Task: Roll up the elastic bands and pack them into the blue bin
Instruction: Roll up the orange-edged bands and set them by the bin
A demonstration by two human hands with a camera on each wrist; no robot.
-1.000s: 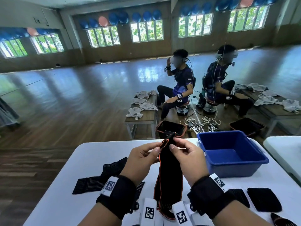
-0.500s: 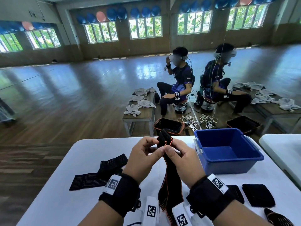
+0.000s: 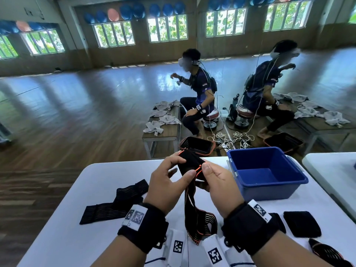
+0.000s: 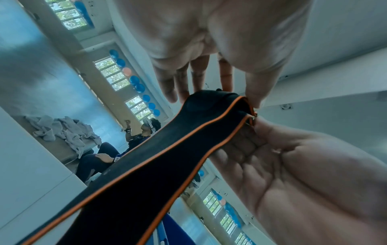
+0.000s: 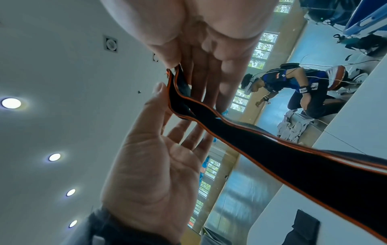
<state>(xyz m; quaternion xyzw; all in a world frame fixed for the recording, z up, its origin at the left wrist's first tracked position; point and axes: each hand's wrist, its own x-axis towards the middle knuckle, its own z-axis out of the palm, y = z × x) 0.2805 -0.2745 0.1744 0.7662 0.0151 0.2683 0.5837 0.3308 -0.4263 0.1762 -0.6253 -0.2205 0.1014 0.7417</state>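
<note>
We start the roll on the black, orange-edged elastic band (image 3: 192, 166).

Our left hand (image 3: 165, 182) and right hand (image 3: 217, 182) each pinch its folded top end, lifted so the tail hangs to the white table (image 3: 96, 189); the empty blue plastic bin (image 3: 269, 187) waits at two o'clock, a flat black striped band (image 3: 115, 203) at nine.

4 elastic bands (image 3: 192, 166), 1 blue bin (image 3: 269, 191), 1 black pad (image 3: 301, 223), 2 hands (image 3: 167, 187)

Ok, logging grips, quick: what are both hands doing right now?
Left hand: pinches the orange-edged band.
Right hand: pinches the same band's rolled end.
</note>
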